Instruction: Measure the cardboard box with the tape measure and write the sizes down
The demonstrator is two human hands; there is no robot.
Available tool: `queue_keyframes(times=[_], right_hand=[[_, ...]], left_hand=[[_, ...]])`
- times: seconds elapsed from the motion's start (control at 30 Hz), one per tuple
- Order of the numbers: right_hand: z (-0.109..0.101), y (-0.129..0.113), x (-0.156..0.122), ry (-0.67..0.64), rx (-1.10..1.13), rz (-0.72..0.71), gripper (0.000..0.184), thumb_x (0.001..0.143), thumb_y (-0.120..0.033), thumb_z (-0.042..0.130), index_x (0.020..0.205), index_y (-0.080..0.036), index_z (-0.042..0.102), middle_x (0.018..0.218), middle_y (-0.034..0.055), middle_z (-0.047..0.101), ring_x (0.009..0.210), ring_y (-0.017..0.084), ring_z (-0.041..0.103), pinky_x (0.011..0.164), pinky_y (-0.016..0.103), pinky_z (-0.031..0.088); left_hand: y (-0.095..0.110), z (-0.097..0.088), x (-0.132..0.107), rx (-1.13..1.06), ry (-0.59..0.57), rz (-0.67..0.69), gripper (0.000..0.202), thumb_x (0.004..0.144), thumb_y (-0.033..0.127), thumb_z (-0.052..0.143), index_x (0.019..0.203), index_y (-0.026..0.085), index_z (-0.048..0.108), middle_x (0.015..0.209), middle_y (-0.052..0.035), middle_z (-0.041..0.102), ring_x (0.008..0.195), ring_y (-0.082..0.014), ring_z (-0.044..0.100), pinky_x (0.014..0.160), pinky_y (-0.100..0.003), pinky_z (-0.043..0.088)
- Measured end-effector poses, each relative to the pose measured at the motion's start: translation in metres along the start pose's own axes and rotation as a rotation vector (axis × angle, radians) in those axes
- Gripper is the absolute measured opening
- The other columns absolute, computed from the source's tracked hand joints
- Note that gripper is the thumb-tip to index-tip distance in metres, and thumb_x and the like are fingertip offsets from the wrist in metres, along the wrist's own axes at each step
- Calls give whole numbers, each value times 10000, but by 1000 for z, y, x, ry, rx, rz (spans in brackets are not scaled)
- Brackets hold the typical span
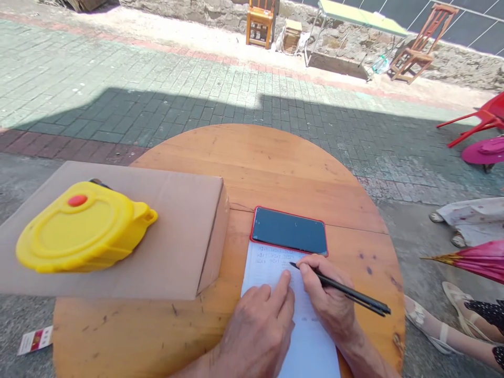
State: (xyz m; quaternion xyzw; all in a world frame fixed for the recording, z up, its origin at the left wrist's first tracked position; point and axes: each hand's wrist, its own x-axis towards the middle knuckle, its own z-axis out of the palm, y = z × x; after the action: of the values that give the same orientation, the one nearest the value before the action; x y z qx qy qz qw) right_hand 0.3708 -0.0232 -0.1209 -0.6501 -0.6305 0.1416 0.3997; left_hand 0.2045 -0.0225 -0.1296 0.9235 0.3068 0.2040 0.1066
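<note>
My right hand (328, 294) pinches a black pen (350, 294), its tip touching a white sheet of paper (311, 352). Small rows of handwriting run along the top of the sheet. On the same sheet rests my left hand (260, 325), index finger stretched toward the writing and the other fingers partly bent, with nothing held. A dark-screened phone in a red case (289, 230) lies across the paper's upper edge.
A cardboard box (177, 220) with a yellow tape measure (82, 228) on it covers the left of the round wooden table (252, 157). At right are people's feet (429, 325) and a pink umbrella (472, 260). Chairs stand beyond the brick paving.
</note>
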Motion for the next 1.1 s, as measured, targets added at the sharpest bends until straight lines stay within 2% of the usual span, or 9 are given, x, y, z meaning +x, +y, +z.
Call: queue_keyframes(times=[0.7,1.1], right_hand=[[4,-1,3,-25,-3,-2,158,863,-153,523,744,-188,621,657,-30,655,583,90,614,591,156,487],[2,-2,3,-28,-39,5,180,857,-177,518,715,-188,628,605,-34,642,517,94,589,539,171,488]], left_hand=[[1,0,0,1,1,-9,347,840,116,477,1143,53,632,1274,-172,626,681,-214,605,544,-353,518],[1,0,0,5,-9,-16,356,859,104,429,1147,58,633,1283,-160,623,689,-205,602,548,-348,519]])
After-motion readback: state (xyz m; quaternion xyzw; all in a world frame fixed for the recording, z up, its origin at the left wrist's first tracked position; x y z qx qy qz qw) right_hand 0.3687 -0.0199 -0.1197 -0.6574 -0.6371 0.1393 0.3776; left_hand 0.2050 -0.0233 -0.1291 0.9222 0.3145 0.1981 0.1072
